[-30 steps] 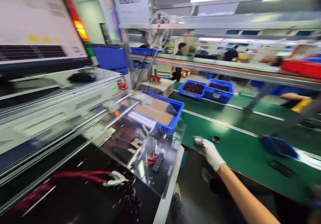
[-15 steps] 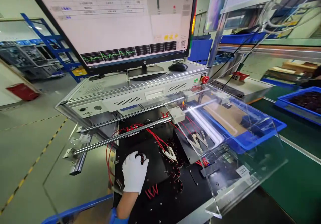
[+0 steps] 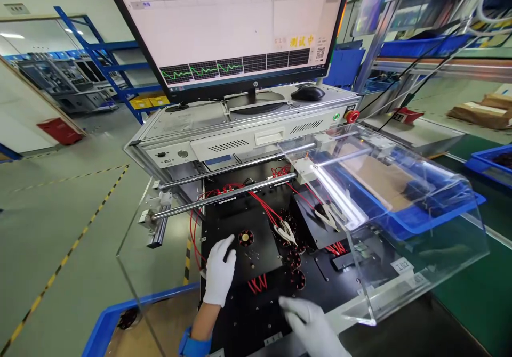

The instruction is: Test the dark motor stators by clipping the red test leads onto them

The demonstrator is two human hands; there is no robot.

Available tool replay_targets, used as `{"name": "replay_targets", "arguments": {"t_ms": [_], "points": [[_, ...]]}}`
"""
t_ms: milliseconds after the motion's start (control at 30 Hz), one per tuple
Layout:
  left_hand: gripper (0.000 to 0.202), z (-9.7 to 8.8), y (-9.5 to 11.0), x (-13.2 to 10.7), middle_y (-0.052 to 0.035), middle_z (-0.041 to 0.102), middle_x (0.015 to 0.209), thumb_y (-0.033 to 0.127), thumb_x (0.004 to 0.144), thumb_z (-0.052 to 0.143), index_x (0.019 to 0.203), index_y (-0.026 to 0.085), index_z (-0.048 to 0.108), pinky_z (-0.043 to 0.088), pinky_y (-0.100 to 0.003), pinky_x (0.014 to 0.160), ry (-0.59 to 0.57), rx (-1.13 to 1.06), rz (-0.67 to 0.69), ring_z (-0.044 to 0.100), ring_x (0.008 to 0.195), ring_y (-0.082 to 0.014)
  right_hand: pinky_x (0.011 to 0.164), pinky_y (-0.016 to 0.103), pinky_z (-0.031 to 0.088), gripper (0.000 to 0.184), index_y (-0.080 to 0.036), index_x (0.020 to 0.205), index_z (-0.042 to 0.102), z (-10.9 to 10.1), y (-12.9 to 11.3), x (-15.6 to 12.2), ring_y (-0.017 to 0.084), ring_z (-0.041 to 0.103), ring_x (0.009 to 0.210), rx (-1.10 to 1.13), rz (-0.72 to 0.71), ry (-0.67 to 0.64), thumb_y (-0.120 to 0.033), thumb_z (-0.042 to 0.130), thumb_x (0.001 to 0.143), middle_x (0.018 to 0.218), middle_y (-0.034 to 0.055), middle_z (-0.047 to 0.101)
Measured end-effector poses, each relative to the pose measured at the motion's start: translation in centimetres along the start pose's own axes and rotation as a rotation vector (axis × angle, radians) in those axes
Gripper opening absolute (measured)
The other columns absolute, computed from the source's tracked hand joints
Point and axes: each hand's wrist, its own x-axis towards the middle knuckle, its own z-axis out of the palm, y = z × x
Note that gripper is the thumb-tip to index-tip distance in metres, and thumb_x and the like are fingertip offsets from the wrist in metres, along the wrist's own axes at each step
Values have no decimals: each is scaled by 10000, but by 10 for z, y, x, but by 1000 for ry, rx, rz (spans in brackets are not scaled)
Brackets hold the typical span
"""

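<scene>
Since the earlier frame, the left hand has come off the round part to a place just beside it, and the right hand has come into view at the lower edge; the whole view has shifted too.

The left grip is empty, thumb and forefinger parted, fingertips pointing up toward the round part without touching it. The right hand is blurred, near the front of the black surface; whether its grip holds anything, I cannot tell.

The round part lies on that surface, up and to the right of the left fingertips, left of the white clips on their red leads. It looks stiff and fairly dense for its size, perhaps smooth at the rim, with finer inner detail that could be easily damaged; the outer edge seems the safest place to pinch, thumb and finger on opposite sides. It lies flat with its pale centre facing up, so its axis stands upright from the surface; being round, it shows no long axis across it.

Farther out, more round parts lie below the clips, and a clear cover stands to the right.
</scene>
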Motion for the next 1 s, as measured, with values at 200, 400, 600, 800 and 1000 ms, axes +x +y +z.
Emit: {"name": "replay_targets", "arguments": {"t_ms": [200, 400, 600, 800, 1000], "points": [[260, 29, -10, -5, -60, 540, 1188, 227, 789, 568, 1039, 255, 630, 440, -454, 959, 58, 4, 165, 499, 1098, -245, 808, 292, 450, 383, -174, 1078, 623, 8, -75, 110, 203, 605, 919, -149, 5, 196, -415, 449, 836, 1013, 89, 653], [172, 38, -14, -7, -60, 577, 1164, 276, 802, 575, 937, 253, 679, 450, -470, 950, 112, -157, 124, 535, 1058, -242, 501, 237, 302, 344, -197, 637, 629, 11, -74, 140, 130, 509, 544, -359, 54, 83, -438, 470, 824, 572, 7, 578], [227, 35, -19, -14, -61, 602, 1154, 300, 828, 548, 1012, 208, 645, 440, -420, 991, 106, -535, -32, 558, 1064, -211, 570, 240, 352, 317, -199, 678, 644, -9, -43, 133, 151, 555, 637, -384, 190, 132, -446, 497, 810, 683, 31, 622], [239, 30, -8, -18, -50, 574, 1188, 228, 813, 563, 1044, 231, 626, 411, -466, 999, 163, -178, 213, 480, 1149, -239, 832, 285, 400, 443, -209, 1197, 532, -19, -24, 157, 224, 510, 1053, -622, 80, 417, -317, 527, 768, 1191, 81, 551], [125, 44, -1, -15, -26, 647, 956, 227, 802, 586, 886, 247, 675, 494, -425, 885, 205, -16, 301, 546, 1015, -224, 959, 372, 337, 514, -116, 1155, 528, -17, -16, 191, 295, 417, 1161, -769, 102, 319, -278, 605, 674, 1216, 154, 509]]}}
